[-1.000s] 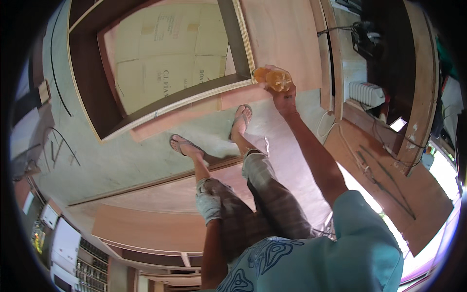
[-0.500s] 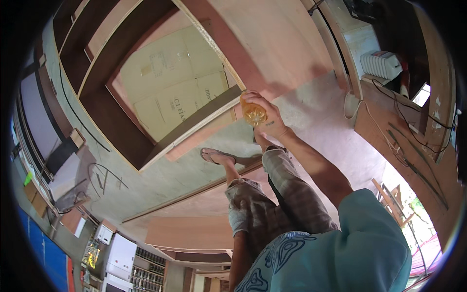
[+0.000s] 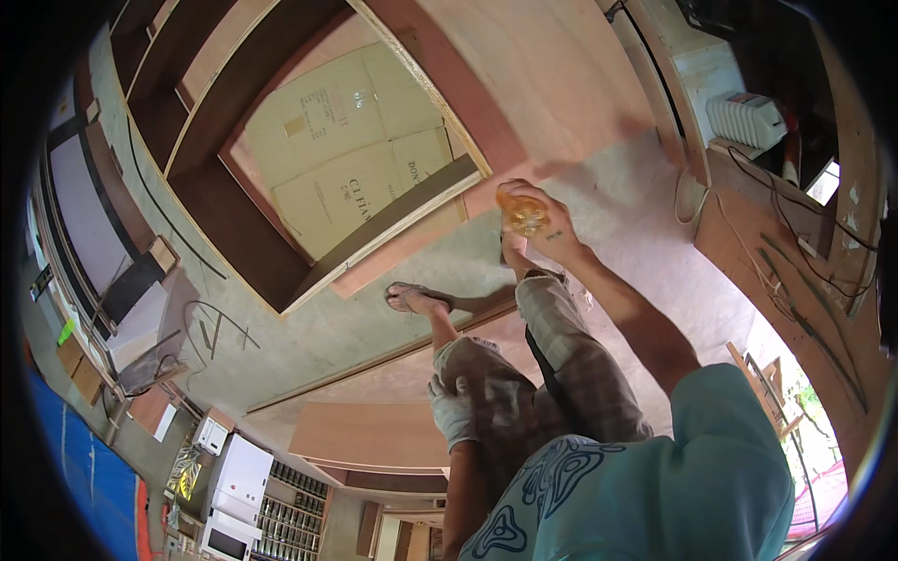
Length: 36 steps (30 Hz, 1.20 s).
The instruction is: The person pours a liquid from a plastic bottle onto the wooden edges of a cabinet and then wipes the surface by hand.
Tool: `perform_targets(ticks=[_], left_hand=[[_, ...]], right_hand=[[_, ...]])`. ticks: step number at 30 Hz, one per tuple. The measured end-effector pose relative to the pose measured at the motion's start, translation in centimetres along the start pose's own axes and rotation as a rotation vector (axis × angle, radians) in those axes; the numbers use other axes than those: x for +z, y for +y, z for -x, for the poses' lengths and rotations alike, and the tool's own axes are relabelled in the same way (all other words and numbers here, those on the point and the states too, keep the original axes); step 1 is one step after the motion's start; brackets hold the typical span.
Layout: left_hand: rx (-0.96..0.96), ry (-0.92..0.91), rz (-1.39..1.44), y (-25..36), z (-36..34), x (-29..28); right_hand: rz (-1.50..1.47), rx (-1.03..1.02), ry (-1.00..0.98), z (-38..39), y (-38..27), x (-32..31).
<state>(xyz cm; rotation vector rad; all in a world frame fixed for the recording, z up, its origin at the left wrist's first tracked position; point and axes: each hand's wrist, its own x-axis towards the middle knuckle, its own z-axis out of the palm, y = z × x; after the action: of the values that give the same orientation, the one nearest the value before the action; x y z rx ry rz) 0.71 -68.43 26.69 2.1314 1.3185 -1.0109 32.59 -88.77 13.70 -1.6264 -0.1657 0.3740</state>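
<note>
My right hand point(image 3: 554, 224), bare, is closed around a clear plastic bottle point(image 3: 526, 216) with amber contents. The bottle's base faces up toward me, and its lower end is hidden. It is just off the right corner of a wooden cabinet frame point(image 3: 379, 232). The frame has dark brown inner faces and pale edges. My left hand point(image 3: 453, 411) wears a whitish glove and lies against my left thigh, fingers spread, with nothing in it.
A cardboard sheet point(image 3: 323, 140) shows inside the frame. A long wood strip point(image 3: 383, 348) crosses the floor by my sandalled feet. At the upper right stand a white plastic jug point(image 3: 746, 122) and loose cables. Boards point(image 3: 89, 196) and a bent wire lie at the left.
My right hand and the bottle have moved right and slightly down, off the frame's corner. My left hand has shifted slightly up along my thigh. The whole view has shifted slightly.
</note>
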Motion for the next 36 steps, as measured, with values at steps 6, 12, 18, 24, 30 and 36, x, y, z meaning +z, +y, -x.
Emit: perform_targets(ticks=[6,12,18,24,30,36], left_hand=[[-0.131,-0.184,-0.052,-5.3,-4.9,0.9],[-0.134,-0.217,-0.306,-6.7,-8.3,0.0],[-0.105,-0.147,-0.28,-10.0,-10.5,-4.0],[-0.019,-0.108,-0.223,-11.7,-12.7,-6.7],[-0.008,-0.101,-0.187,-12.6,-12.8,-7.0],[-0.029,-0.098,-0.144,-12.6,-13.4,-6.9]], right_hand=[[-0.025,-0.021,0.305,-0.9,-1.6,3.7],[0.087,0.013,0.414,-1.8,0.9,8.4],[0.279,-0.056,0.336,-0.1,0.8,14.5],[0.093,0.083,0.66,-1.9,-1.1,11.9],[0.377,-0.157,0.431,0.9,1.2,16.8],[0.334,0.033,0.694,-1.6,0.6,12.6]])
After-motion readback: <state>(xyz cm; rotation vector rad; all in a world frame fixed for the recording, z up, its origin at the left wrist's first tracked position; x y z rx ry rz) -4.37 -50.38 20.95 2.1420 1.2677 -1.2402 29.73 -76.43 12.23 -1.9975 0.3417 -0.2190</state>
